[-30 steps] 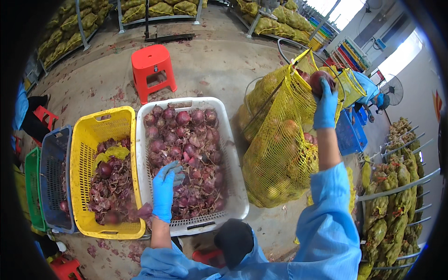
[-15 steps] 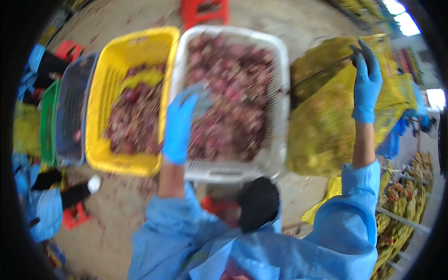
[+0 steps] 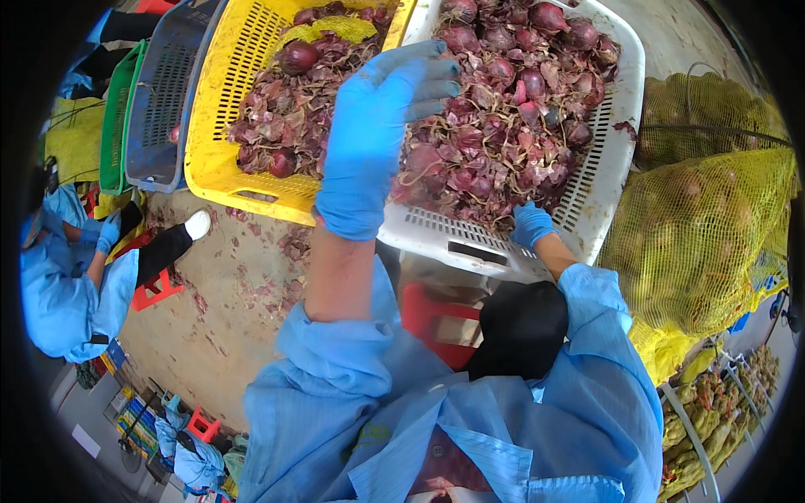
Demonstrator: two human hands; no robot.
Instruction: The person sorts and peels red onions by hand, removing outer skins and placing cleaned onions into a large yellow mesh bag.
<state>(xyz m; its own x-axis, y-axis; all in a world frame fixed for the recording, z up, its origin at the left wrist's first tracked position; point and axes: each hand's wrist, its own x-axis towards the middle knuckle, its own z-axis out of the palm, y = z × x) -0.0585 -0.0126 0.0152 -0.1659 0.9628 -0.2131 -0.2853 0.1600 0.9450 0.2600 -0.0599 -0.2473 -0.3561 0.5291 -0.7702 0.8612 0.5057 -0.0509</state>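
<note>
My left hand (image 3: 381,126), in a blue glove with grey finger ends, hovers over the adjoining rims of two crates. Its fingers stretch to the right, slightly apart, with nothing seen in them. Low inside the near right part of the white crate (image 3: 616,147), my right hand (image 3: 532,225), gloved alike, is at the onion skins. Its fingers are mostly hidden, so I cannot see what they hold. Red onions (image 3: 549,17) and loose dry skins (image 3: 478,159) fill much of this crate. The yellow crate (image 3: 214,151) on the left holds skins and a few onions (image 3: 298,57).
Yellow mesh sacks (image 3: 696,243) stand right of the white crate. Blue (image 3: 155,101) and green (image 3: 113,142) crates are farther left. A red stool (image 3: 436,323) is below me. Another person (image 3: 75,285) in blue sits at the left; skins litter the floor (image 3: 226,277).
My right hand has come down from above the mesh sacks into the white crate. My left hand stays raised near the crate rims, its fingers now pointing right. The view has shifted and tilted.
</note>
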